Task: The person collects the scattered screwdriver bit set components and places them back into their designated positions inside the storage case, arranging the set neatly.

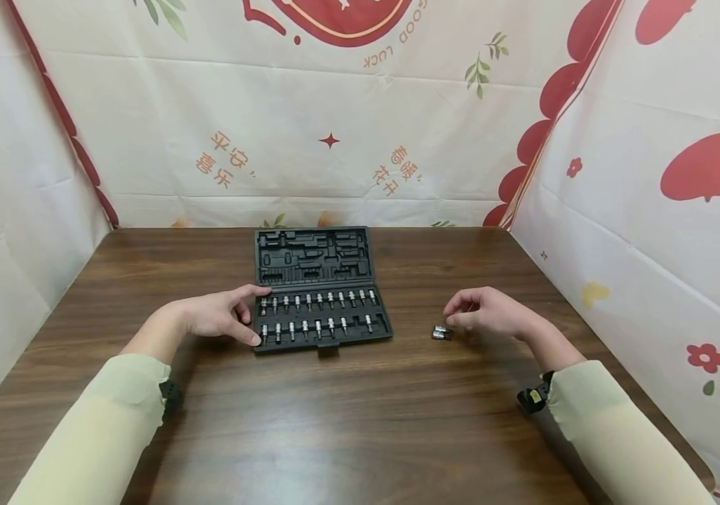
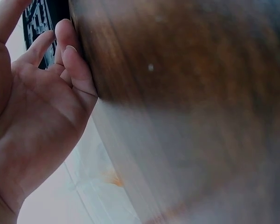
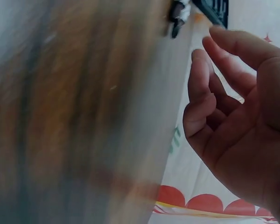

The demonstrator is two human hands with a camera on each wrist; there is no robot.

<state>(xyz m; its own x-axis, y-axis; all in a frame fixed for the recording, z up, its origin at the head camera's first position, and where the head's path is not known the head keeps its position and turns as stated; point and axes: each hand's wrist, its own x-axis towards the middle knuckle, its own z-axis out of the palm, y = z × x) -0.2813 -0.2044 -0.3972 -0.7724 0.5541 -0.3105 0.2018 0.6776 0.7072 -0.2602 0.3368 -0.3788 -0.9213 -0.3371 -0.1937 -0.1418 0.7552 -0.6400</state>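
An open black socket case [image 1: 322, 347] lies on the table, with two rows of silver bit sockets [image 1: 318, 327] in its near half. My left hand [image 1: 217, 313] rests at the case's left side, thumb at the front corner and extended index finger near the hinge. In the left wrist view, the other fingers [image 2: 79, 70] bend loosely beside the case. To the right of the case, a couple of loose bit sockets [image 1: 441, 332] lie close together. My right hand [image 1: 491, 312] hovers right by them, its loosely bent fingers holding nothing; in the right wrist view the sockets [image 3: 179, 14] sit beyond the fingertips.
The lid [image 1: 312, 256] of the case leans back, showing moulded recesses. In the front row a gap stands between sockets toward the right. The brown wooden table [image 1: 347, 435] is bordered at the back and sides by a printed white cloth [image 1: 335, 98].
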